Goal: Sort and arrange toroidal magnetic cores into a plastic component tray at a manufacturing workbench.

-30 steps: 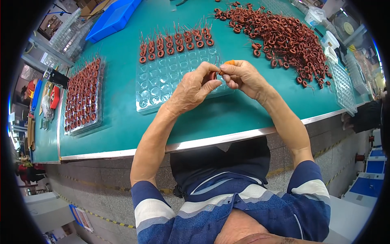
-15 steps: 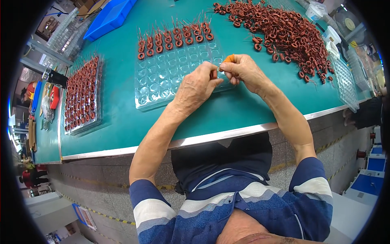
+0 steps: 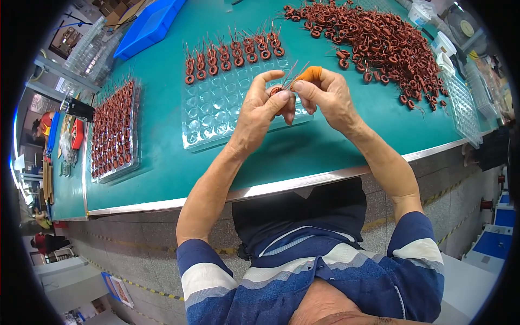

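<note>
Both hands (image 3: 295, 100) pinch copper coil (image 3: 277, 90).

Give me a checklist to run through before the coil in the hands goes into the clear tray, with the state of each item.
1. Coil held: ok, pinched between the left hand and right hand above the tray.
2. Coil's wire leads straight: cannot tell, they stick up but are too thin to judge.
3. Free pockets in the clear tray: ok, only the far rows hold coils; the near rows are open.
4. Orange finger cover on the right hand: ok, in place.
5. Supply within reach: ok, a loose pile of coils lies to the right.
6. Full tray out of the way: ok, it sits apart to the left.
</note>
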### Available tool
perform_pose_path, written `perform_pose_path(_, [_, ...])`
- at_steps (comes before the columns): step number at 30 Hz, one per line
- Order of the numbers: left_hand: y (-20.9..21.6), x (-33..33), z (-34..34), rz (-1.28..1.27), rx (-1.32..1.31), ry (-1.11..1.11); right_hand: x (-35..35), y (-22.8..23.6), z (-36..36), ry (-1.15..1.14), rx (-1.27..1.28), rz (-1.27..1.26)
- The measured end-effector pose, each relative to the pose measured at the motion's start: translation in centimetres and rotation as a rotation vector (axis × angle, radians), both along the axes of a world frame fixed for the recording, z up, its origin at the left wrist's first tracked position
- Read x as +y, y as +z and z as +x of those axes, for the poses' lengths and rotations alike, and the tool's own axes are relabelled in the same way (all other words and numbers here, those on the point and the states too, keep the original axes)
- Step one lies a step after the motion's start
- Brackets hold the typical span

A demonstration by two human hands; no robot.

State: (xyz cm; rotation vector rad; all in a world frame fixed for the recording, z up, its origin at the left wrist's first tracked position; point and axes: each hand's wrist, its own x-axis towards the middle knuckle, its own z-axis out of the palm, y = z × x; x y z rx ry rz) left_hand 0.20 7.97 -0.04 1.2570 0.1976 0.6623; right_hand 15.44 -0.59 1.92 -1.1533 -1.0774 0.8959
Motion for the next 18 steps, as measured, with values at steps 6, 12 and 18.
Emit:
perform_pose_path(6, [-0.2,0.8,-0.2,-0.015,0.059,0.047,0.3,-1.1,0.8,-0.121,-0.001,0.025])
perform_pose_path(12, [-0.6,1.2,-0.6,-0.027,0.06,0.053,1.2,-1.3,0.7,-0.126,0.167,0.017])
perform_pose_path(18, [-0.4,1.0,-0.2,-0.033,0.054,0.091,0.9,-1.6,1.9,-0.339,0.023,0.028])
